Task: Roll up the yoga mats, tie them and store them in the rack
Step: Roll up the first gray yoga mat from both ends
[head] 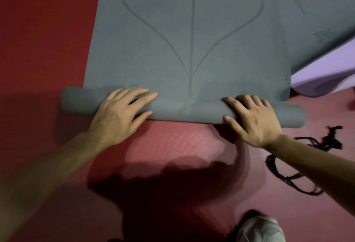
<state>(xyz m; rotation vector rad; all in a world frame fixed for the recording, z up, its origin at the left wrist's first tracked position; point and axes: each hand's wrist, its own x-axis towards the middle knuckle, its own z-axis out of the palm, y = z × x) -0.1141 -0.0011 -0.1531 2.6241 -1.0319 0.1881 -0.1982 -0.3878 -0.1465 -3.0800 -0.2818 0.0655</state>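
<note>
1. The grey yoga mat (pixel 188 49) lies on the red floor (pixel 48 30), with its near end wound into a roll (pixel 182 110).
2. The left hand (pixel 117 115) and the right hand (pixel 253 119) press on the roll, fingers spread.
3. A black cord (pixel 299 165) lies toward the floor's right edge, near the roll.

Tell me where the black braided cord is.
Head view, right side: the black braided cord lies on the red floor beside the right forearm, nearer the person than the right end of the grey rolled yoga mat.

grey mat (pixel 184 40) looked matt, rubbery, faintly debossed lines; red floor (pixel 172 145) had fine woven texture; black cord (pixel 299 165) braided.
</note>
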